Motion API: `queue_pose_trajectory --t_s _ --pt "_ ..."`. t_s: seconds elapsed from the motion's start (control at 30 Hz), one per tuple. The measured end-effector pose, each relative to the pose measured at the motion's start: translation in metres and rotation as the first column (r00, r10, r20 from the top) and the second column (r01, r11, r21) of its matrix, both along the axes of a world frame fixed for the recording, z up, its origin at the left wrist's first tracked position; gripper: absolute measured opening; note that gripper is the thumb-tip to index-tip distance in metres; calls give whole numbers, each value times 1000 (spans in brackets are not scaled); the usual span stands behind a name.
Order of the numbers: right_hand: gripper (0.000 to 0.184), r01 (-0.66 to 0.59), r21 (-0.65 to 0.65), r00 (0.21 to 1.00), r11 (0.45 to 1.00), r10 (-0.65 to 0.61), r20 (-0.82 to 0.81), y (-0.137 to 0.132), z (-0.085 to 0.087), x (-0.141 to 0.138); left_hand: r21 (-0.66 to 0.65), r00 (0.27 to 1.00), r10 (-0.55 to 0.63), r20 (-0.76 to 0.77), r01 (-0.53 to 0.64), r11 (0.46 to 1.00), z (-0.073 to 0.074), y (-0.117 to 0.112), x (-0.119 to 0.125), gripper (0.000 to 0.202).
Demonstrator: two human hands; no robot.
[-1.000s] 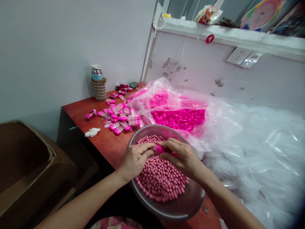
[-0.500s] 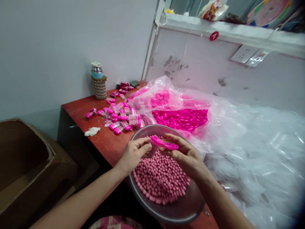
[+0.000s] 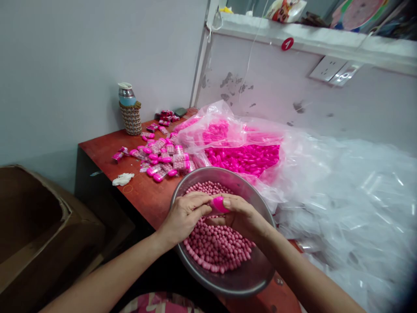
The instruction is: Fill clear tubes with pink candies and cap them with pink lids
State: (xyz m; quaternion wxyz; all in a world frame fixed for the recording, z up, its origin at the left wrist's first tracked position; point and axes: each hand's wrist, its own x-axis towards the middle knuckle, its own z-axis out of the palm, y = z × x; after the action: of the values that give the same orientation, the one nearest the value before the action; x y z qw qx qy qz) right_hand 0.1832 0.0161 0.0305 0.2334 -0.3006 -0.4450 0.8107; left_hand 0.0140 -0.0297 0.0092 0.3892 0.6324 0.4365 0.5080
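A steel bowl (image 3: pixel 254 274) full of small pink candy balls (image 3: pixel 218 248) sits at the near edge of the red-brown table (image 3: pixel 143 191). Over the bowl, my left hand (image 3: pixel 184 215) and my right hand (image 3: pixel 243 217) meet on one small clear container with a bright pink lid (image 3: pixel 219 204). Both hands have their fingers closed round it, and my right thumb presses on the lid. A pile of filled pink-capped containers (image 3: pixel 161 156) lies on the table behind the bowl.
An open plastic bag of pink lids (image 3: pixel 244 158) lies behind the bowl. Heaps of clear plastic (image 3: pixel 352 208) cover the right side. A bottle in a woven sleeve (image 3: pixel 128 111) stands at the back left, with a white scrap (image 3: pixel 123 178) nearer. A cardboard box (image 3: pixel 39 234) stands left.
The pink lid, hinged open half a second ago, is now pressed down on the container. Both hands lifted it from among the candy balls and now hold it just above them.
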Motion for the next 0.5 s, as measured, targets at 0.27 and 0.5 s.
queue_pose_trajectory --t_s 0.27,0.5 --pt "19 77 -87 997 993 -79 -20 1 -11 -10 -83 999 22 -29 -24 996 -5 2 0 27" --pt "41 263 210 964 942 -263 -26 -15 6 13 48 862 443 -246 -446 894 46 65 -27 44"
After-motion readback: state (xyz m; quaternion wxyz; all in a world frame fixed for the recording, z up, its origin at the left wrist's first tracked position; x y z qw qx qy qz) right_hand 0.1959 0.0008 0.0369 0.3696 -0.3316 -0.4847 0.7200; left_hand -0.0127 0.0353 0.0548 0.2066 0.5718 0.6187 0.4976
